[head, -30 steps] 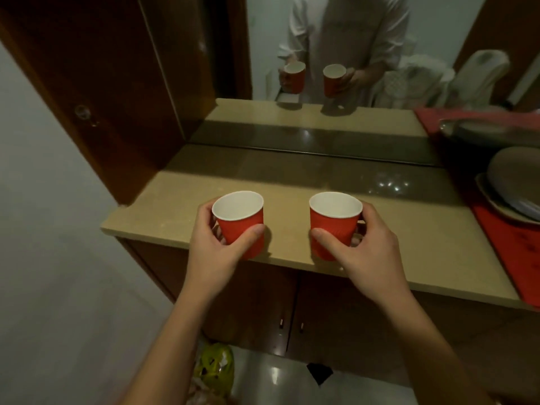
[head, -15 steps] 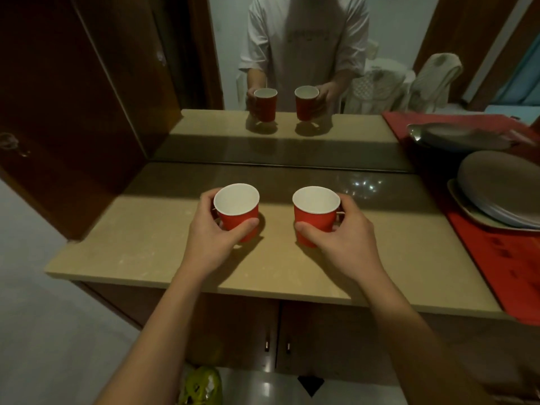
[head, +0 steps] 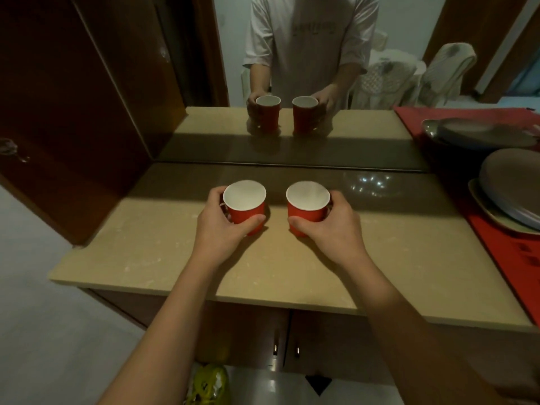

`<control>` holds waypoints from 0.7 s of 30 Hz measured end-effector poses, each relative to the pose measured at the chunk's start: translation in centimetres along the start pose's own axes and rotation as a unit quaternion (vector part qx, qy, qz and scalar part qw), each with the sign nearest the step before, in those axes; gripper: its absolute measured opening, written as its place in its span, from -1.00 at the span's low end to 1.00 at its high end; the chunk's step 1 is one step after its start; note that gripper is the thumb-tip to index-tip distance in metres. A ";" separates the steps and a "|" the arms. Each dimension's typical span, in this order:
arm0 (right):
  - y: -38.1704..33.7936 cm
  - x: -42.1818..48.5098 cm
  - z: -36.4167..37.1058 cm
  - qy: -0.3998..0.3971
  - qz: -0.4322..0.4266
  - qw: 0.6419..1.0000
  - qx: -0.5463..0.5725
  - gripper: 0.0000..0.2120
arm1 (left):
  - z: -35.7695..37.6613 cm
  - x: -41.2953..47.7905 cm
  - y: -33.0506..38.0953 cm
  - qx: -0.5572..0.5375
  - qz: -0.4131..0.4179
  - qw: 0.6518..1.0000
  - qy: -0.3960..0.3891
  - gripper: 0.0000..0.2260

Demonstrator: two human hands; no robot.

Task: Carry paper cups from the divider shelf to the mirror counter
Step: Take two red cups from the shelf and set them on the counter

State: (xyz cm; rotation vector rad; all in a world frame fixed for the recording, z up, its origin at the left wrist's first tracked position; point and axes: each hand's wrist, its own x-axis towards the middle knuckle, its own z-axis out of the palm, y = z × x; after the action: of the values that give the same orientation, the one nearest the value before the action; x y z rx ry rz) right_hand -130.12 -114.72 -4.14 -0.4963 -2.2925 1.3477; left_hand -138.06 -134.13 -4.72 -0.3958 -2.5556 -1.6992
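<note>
The fingers (head: 223, 200) of the left hand (head: 217, 229) curl narrowly around the left red paper cup (head: 245, 207), thumb pressed on its near side. The right hand (head: 336, 226) wraps the right red paper cup (head: 307, 209) the same way. Both cups stand upright on the beige counter (head: 146, 258), near each other but apart, just in front of the mirror (head: 292, 135). A red mat (head: 511, 252) with stacked plates (head: 511, 194) lies right of the cups.
</note>
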 end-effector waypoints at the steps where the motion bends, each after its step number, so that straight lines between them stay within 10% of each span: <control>1: 0.2 0.0 0.1 0.002 -0.001 1.000 -0.005 -0.38 | 0.0 0.0 0.0 0.005 -0.002 1.000 -0.001 -0.32; 13: 2.1 -1.3 -1.5 -0.025 -0.047 0.986 -0.159 -0.15 | -1.3 -2.5 0.1 0.163 0.013 0.986 -0.016 -0.16; 21: 2.5 -5.7 -6.3 -0.031 -0.161 0.902 -0.399 -0.42 | -3.8 -8.6 0.1 0.438 0.098 0.894 -0.019 -0.40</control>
State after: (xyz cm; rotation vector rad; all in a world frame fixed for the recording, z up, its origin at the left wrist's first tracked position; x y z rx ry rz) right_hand -121.76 -111.84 -4.60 -0.2830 -2.7636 0.2244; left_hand -130.10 -139.16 -4.70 -0.5728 -2.8313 -0.3642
